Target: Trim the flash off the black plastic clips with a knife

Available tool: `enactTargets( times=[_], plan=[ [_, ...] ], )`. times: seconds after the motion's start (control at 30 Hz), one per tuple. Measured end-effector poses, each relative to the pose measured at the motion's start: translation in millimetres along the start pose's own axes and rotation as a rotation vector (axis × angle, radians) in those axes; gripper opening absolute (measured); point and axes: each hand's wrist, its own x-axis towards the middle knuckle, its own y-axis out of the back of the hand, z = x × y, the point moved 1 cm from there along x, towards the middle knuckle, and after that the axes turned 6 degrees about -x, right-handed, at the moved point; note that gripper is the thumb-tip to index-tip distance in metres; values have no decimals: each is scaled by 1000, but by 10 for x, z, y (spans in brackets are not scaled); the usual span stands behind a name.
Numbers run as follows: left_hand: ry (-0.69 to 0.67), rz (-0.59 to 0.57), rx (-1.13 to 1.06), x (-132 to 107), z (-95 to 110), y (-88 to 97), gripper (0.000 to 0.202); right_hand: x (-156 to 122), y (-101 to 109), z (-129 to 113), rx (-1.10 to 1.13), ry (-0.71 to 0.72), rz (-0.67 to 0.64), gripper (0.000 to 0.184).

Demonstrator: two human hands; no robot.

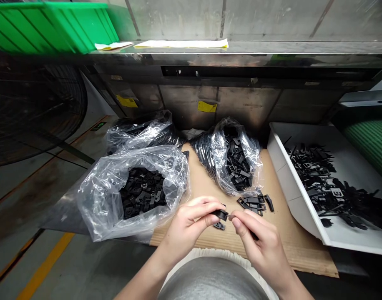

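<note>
Grey lap (212, 279), left fingers (203, 209) grasping small black plastic buckle (221, 214), right fingers (242, 221) pinched beside it

Left hand (189, 227) pinching a black plastic clip (221, 214); right hand (260, 239), fingers drawn together, just beside it. Below them, a cardboard sheet (294, 246) bearing loose black clips (252, 204), clear plastic bags (97, 204) of clips, and a white tray (291, 179).

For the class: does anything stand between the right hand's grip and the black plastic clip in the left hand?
Nothing visible does: the right hand is close beside the black plastic clip pinched by the left hand. Another clip lies below, on the cardboard, out of the way.
</note>
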Motion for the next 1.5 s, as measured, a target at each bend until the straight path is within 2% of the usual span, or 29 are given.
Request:
enactTargets(
  times=[0.13, 0.43, 0.9, 1.2, 1.3, 1.37, 1.5],
  plan=[
    [-35, -7, 10, 8, -8, 0, 18, -12, -6, -22, 33, -30, -41, 14],
    [-82, 0, 31, 0, -2, -7, 17, -9, 21, -2, -10, 10, -2, 14],
    [-108, 35, 45, 4, 4, -9, 17, -7, 16, -20, 19, 6, 12, 15],
    [-108, 45, 73, 2, -12, -9, 18, -10, -7, -15, -47, 40, -8, 14],
    [-97, 39, 70, 0, -10, -7, 17, 13, 16, -25, -1, 1, -60, 15],
    [-88, 18, 65, 0, -11, -7, 17, 42, 41, -18, 107, -80, -143, 18],
    [-114, -17, 75, 10, -13, -9, 18, 90, 70, 23, 501, -302, -469, 28]
  ],
)
